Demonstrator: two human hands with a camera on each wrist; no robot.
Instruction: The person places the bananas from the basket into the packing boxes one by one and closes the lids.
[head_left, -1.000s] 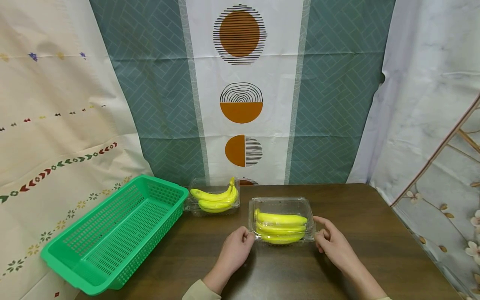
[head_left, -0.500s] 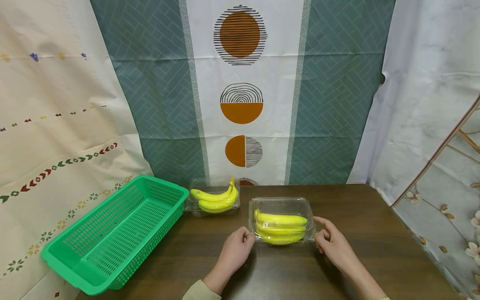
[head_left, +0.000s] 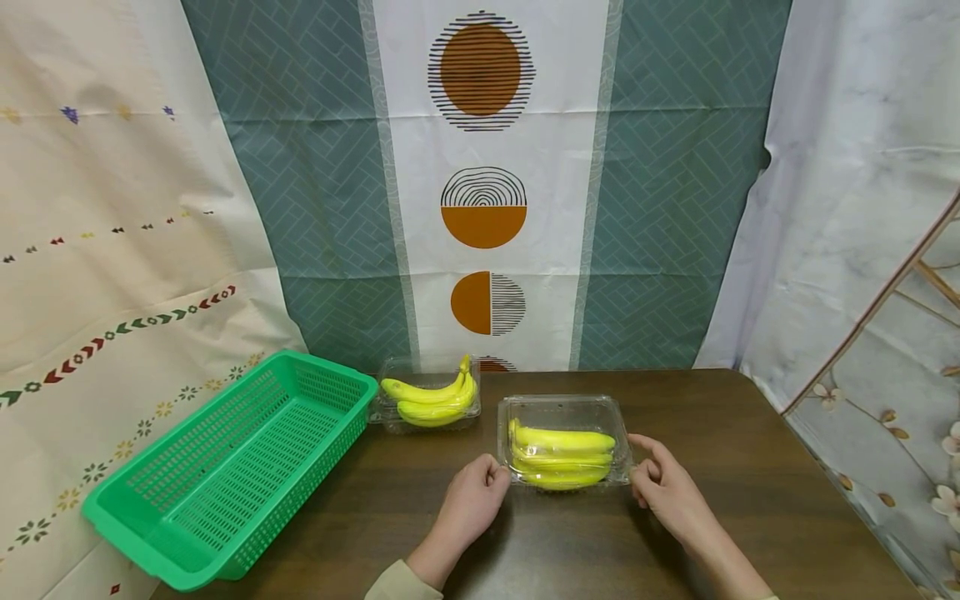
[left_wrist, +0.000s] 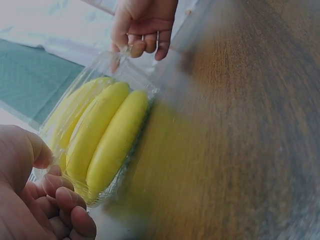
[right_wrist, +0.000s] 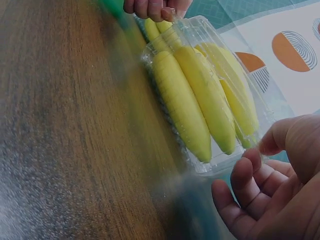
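Note:
A clear plastic clamshell box (head_left: 558, 408) with a bunch of yellow bananas (head_left: 562, 458) inside sits on the table in the head view. Its lid lies over the fruit. My left hand (head_left: 474, 496) pinches the rim at the near left corner between thumb and curled forefinger. At the near right corner my right hand (head_left: 667, 483) pinches the rim the same way. Both wrist views show the thumbs on the thin plastic edge, with the bananas (left_wrist: 107, 135) visible through the clear wall. Whether the lid is latched cannot be made out.
A second clear box (head_left: 390, 417) holding bananas (head_left: 435, 400) stands at the back, left of the first. Farther left lies a long green plastic basket (head_left: 300, 492). All rest on a dark wooden table (head_left: 570, 550), with patterned cloth (head_left: 495, 325) hanging behind.

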